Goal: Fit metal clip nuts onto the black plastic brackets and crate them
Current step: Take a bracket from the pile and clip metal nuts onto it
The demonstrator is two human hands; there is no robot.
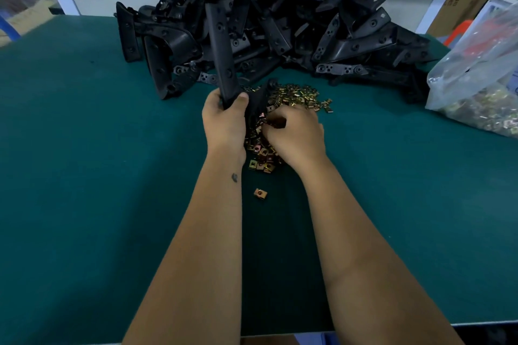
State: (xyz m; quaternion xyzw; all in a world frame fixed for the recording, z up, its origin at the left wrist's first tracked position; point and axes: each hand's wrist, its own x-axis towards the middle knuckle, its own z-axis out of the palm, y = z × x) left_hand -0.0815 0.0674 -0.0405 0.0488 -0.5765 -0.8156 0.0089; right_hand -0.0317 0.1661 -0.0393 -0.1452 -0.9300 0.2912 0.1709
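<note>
Head view: left hand [224, 117] grips a bracket [222, 47] upright, its lower end beside the right hand [294, 134], whose curled fingers pinch a clip nut among the loose nuts [297, 96], apparently for fitting.

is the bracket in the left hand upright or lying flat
Upright, slightly tilted: the left hand grips the bracket at its lower end, strip rising above the table.

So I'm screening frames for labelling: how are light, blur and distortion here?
Head view: dim, even light; dark shadow on the green mat between the forearms. Wide-angle bending curves the mat's near edge. Soft blur hides detail in the clip nuts under the right hand; the left hand grips a bracket. Mild glare on the plastic bag.
</note>
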